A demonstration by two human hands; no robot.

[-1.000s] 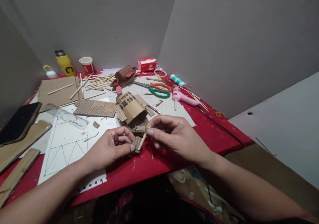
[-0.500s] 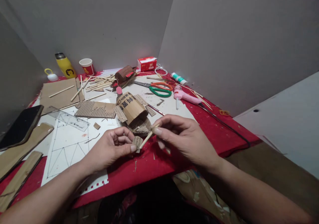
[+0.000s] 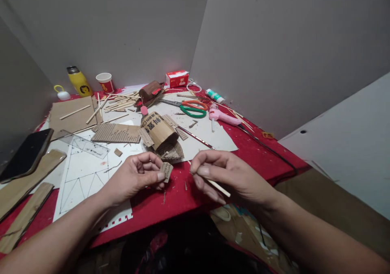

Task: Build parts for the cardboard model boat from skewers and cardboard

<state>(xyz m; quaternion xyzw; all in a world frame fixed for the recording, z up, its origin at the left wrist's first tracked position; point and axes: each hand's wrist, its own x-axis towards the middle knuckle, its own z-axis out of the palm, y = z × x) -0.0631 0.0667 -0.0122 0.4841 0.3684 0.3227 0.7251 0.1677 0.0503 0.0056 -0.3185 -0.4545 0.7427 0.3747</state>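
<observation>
My left hand [image 3: 138, 176] pinches a small piece of corrugated cardboard [image 3: 166, 171] between thumb and fingers, its ridged side showing. A thin wooden stick [image 3: 219, 188] is gripped in my right hand [image 3: 222, 174], slanting down to the right past the fingers and apart from the cardboard. Just beyond both hands stands a cardboard model [image 3: 160, 132] with a curved body, printed characters and ridged flaps at its sides. Left of it lies a strip of ridged cardboard [image 3: 117, 133]. A slim dark brush-like rod [image 3: 196, 137] rests to the model's right.
Scissors [image 3: 193, 108] and a pink glue gun [image 3: 224, 116] with its cord lie back right. A ruler [image 3: 87, 145] rests on a drawn sheet [image 3: 79, 193]. A phone [image 3: 26, 154], yellow bottle [image 3: 79, 82], paper cup [image 3: 105, 83] and brown model boat [image 3: 149, 93] stand around.
My right hand has drawn the stick away from the cardboard piece and turned it, so its end now points down to the right. My left hand still holds the cardboard.
</observation>
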